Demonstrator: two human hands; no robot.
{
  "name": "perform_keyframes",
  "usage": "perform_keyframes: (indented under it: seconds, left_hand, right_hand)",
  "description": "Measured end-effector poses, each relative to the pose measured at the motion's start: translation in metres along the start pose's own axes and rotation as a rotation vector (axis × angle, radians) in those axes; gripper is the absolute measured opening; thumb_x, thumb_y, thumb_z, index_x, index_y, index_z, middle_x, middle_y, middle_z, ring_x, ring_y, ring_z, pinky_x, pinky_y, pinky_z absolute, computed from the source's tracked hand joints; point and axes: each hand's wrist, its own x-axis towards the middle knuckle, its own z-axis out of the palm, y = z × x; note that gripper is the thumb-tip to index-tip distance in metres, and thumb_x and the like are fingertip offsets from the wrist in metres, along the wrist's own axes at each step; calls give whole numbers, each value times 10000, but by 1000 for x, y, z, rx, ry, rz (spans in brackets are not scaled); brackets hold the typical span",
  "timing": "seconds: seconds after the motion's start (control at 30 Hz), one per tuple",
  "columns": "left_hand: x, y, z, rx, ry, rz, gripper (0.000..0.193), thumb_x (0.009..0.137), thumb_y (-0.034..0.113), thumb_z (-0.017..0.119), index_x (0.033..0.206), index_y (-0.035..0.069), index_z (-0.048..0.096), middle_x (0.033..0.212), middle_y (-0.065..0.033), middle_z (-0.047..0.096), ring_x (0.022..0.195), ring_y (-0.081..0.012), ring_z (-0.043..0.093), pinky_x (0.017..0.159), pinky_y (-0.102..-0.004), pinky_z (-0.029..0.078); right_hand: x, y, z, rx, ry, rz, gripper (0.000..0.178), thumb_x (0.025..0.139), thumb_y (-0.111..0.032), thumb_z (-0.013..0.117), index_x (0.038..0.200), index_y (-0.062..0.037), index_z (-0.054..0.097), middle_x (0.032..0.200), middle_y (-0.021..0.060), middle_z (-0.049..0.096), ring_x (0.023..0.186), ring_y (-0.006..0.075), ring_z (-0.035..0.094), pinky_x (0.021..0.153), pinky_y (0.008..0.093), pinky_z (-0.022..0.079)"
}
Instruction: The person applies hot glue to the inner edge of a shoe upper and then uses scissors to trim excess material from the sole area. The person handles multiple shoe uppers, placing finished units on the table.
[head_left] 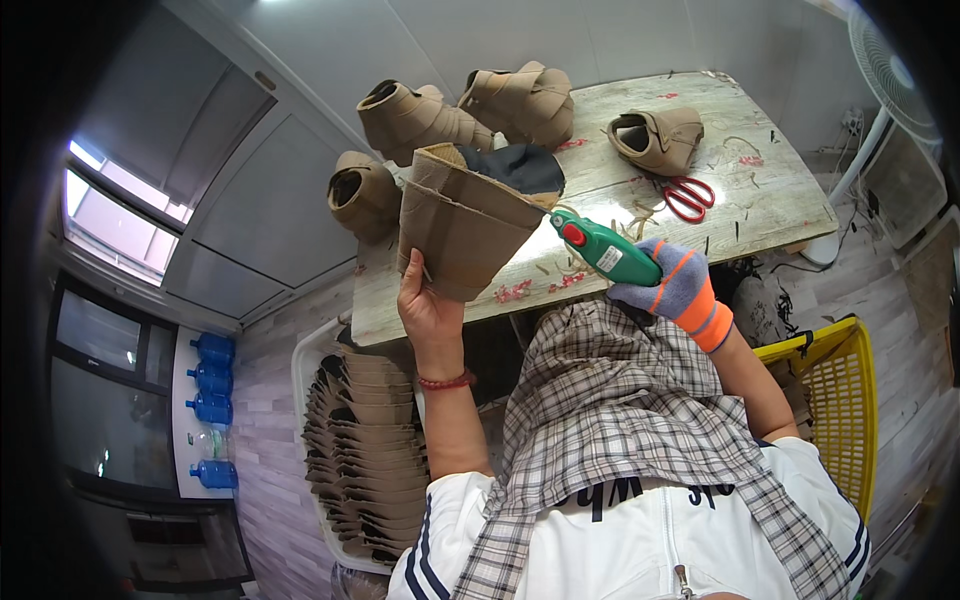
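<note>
My bare left hand (430, 305), with a red bracelet on its wrist, grips a tan fabric shoe upper (462, 225) from below and holds it up over the table's near left part. The dark lining shows at its top. My right hand (682, 290), in a grey and orange glove, is wrapped round a green handheld electric cutter (608, 250) with a red button. The cutter's tip is at the upper's right edge; whether it touches cannot be made out. Red-handled scissors (688, 199) lie beyond the cutter, beside another tan upper (657, 140).
More tan uppers (415, 120) stand along the table's (600, 110) back left, some nested together. Trimmed strips litter the tabletop. On my left a white bin (305, 400) holds stacked uppers; a yellow basket (845, 410) is on my right. A fan (885, 75) stands at the far right.
</note>
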Motion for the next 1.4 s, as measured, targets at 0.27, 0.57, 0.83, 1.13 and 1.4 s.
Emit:
perform_keyframes:
  seconds: [0.27, 0.57, 0.83, 1.13, 1.4]
  left_hand:
    - [-3, -9, -1, -29, -4, 13, 370, 1040, 151, 505, 1375, -3, 532, 1404, -150, 572, 1308, -293, 536, 1123, -489, 417]
    - [-8, -23, 8, 107, 52, -7, 382, 1033, 119, 514, 1395, -4, 514, 1398, -140, 574, 1308, -286, 534, 1118, -473, 425]
    - [-22, -34, 14, 335, -121, 54, 395, 979, -9, 560, 1374, 11, 547, 1377, -133, 592, 1288, -272, 554, 1105, -464, 442]
    - [-33, -54, 2, 877, -60, 210, 141, 942, -14, 647, 1068, -28, 707, 970, -49, 732, 815, -146, 669, 676, -301, 513]
    - [-36, -52, 1, 1664, -304, 472, 109, 954, 23, 627, 1017, -35, 693, 831, -193, 664, 743, -301, 644, 666, -353, 485]
  right_hand:
    - [1, 13, -11, -107, -2, -79, 540, 615, -504, 900, 898, -74, 736, 685, 115, 687, 608, 281, 686, 587, 345, 544]
    - [6, 2, 3, 90, -6, 32, 546, 631, -500, 901, 932, -78, 728, 691, 109, 694, 610, 240, 696, 593, 334, 545]
    - [10, -11, 1, 223, -87, 232, 551, 662, -505, 894, 933, -60, 715, 665, 94, 670, 573, 200, 654, 580, 321, 523]
    - [17, -16, 2, 211, -33, 241, 550, 705, -500, 875, 944, -34, 707, 673, 85, 670, 586, 150, 640, 579, 310, 516]
    - [23, -26, -4, 265, -42, 371, 563, 724, -509, 863, 949, -16, 710, 702, 57, 686, 609, 94, 630, 573, 276, 509]
